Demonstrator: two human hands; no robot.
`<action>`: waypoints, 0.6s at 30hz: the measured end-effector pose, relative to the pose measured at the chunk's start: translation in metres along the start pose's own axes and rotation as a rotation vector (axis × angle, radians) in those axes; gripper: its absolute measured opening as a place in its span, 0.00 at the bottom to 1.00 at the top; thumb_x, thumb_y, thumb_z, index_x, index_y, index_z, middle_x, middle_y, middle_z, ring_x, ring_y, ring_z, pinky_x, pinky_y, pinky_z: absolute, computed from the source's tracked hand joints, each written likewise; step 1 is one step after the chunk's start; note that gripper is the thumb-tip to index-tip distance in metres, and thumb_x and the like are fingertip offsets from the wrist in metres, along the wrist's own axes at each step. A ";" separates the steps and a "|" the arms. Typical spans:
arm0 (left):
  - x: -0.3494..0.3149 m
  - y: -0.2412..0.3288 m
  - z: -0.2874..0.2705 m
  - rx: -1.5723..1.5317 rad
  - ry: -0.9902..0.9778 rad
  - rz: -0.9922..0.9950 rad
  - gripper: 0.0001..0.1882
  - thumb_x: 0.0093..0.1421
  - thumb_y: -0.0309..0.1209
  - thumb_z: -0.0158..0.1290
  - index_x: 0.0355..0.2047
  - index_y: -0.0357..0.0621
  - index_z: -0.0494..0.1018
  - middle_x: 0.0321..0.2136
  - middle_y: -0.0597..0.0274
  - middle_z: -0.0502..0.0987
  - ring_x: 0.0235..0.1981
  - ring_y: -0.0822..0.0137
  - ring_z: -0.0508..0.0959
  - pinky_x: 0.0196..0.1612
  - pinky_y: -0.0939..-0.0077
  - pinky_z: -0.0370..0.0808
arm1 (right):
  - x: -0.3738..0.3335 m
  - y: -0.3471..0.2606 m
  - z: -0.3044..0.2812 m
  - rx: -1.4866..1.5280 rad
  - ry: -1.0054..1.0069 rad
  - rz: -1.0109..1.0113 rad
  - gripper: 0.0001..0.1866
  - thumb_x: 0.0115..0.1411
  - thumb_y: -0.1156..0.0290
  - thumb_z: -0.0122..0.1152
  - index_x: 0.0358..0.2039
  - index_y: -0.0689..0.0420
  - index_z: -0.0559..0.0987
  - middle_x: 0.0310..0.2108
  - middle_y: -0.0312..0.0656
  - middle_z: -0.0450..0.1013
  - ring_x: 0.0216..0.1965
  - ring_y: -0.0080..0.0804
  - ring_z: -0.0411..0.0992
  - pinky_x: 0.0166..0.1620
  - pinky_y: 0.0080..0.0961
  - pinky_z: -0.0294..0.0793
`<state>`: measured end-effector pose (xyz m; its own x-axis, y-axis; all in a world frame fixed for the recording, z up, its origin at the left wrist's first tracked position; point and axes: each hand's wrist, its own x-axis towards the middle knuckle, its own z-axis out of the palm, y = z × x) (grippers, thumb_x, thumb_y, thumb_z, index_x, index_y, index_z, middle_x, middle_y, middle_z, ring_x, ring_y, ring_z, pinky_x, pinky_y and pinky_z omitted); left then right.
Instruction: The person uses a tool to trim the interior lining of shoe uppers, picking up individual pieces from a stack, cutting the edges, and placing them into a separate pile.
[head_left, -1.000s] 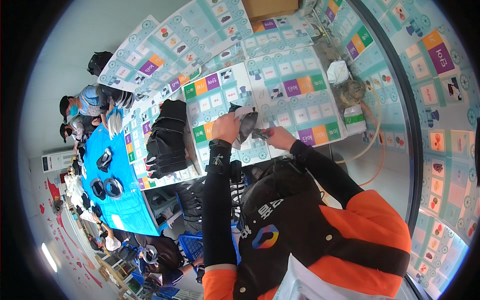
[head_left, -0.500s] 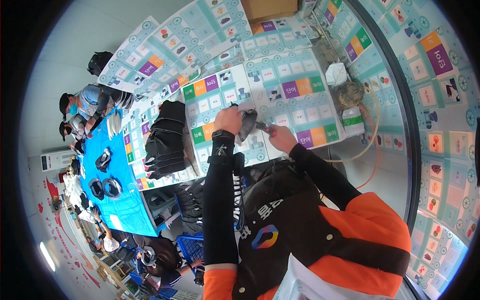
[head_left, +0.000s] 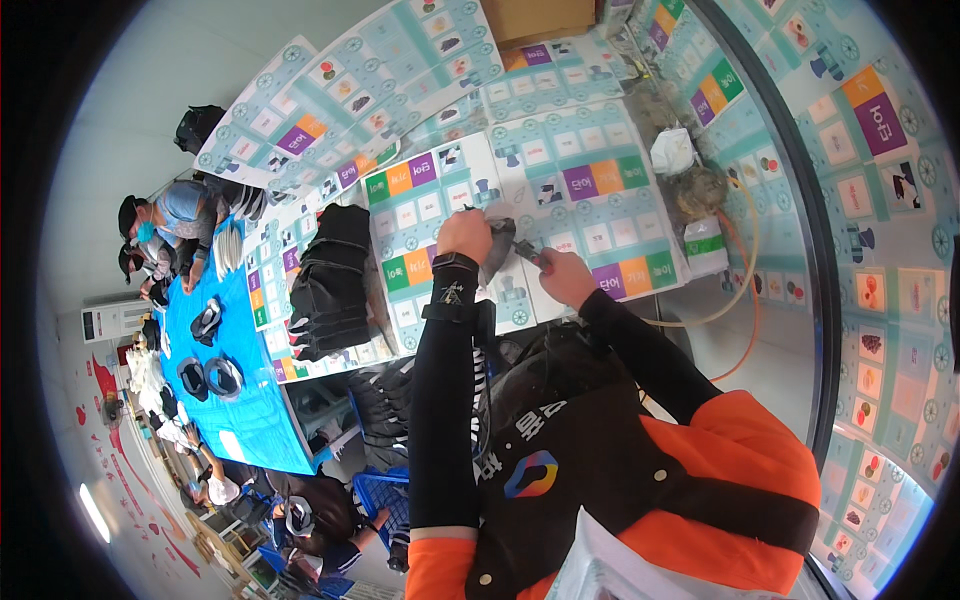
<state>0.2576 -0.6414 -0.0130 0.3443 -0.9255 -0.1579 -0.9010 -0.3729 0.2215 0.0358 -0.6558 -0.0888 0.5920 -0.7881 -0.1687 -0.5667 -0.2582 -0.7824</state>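
Colourful printed mats cover the desk [head_left: 600, 190]. One left hand [head_left: 463, 236] is closed around one grey cloth piece [head_left: 499, 245] near the desk's front edge; one right hand [head_left: 563, 276] pinches one small tool [head_left: 530, 253] against it. One stack of black garments [head_left: 328, 285] lies toward the left edge.

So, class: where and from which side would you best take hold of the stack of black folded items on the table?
Probably grip the stack of black folded items across its long sides, coming from above: it lies flat on the table, and both long sides look open.
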 end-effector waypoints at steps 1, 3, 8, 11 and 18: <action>0.000 0.000 0.001 -0.008 0.008 -0.008 0.12 0.61 0.36 0.54 0.33 0.40 0.82 0.31 0.41 0.82 0.35 0.42 0.84 0.41 0.49 0.81 | 0.000 0.001 -0.001 0.001 -0.002 0.001 0.11 0.54 0.69 0.55 0.36 0.59 0.78 0.28 0.59 0.77 0.34 0.63 0.75 0.39 0.57 0.72; -0.002 -0.002 0.001 -0.016 0.017 -0.016 0.12 0.61 0.36 0.55 0.33 0.40 0.82 0.31 0.41 0.82 0.35 0.41 0.84 0.41 0.49 0.81 | 0.000 0.003 -0.004 0.000 -0.119 -0.055 0.10 0.54 0.70 0.55 0.36 0.60 0.78 0.27 0.59 0.77 0.34 0.63 0.75 0.38 0.58 0.72; -0.007 -0.005 0.005 -0.031 0.036 0.002 0.13 0.62 0.37 0.55 0.32 0.39 0.81 0.30 0.41 0.82 0.35 0.41 0.83 0.40 0.49 0.81 | -0.006 -0.001 -0.007 -0.034 -0.013 0.017 0.10 0.54 0.70 0.55 0.36 0.60 0.78 0.28 0.59 0.77 0.34 0.63 0.75 0.39 0.58 0.72; -0.010 -0.007 0.005 -0.033 0.025 -0.010 0.12 0.62 0.37 0.55 0.33 0.40 0.81 0.31 0.41 0.82 0.35 0.41 0.83 0.40 0.49 0.81 | -0.011 -0.004 -0.006 -0.036 -0.047 0.041 0.11 0.54 0.69 0.55 0.36 0.59 0.79 0.28 0.59 0.77 0.34 0.63 0.75 0.40 0.57 0.73; -0.010 -0.007 0.008 -0.034 0.044 0.003 0.13 0.62 0.38 0.55 0.33 0.41 0.80 0.31 0.43 0.82 0.35 0.41 0.83 0.41 0.48 0.80 | -0.017 0.002 0.011 0.006 -0.178 0.042 0.12 0.52 0.69 0.55 0.34 0.60 0.80 0.29 0.59 0.77 0.36 0.63 0.76 0.41 0.54 0.74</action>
<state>0.2590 -0.6291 -0.0209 0.3536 -0.9283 -0.1153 -0.8928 -0.3717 0.2544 0.0305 -0.6367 -0.0939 0.6606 -0.6864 -0.3041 -0.5899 -0.2240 -0.7758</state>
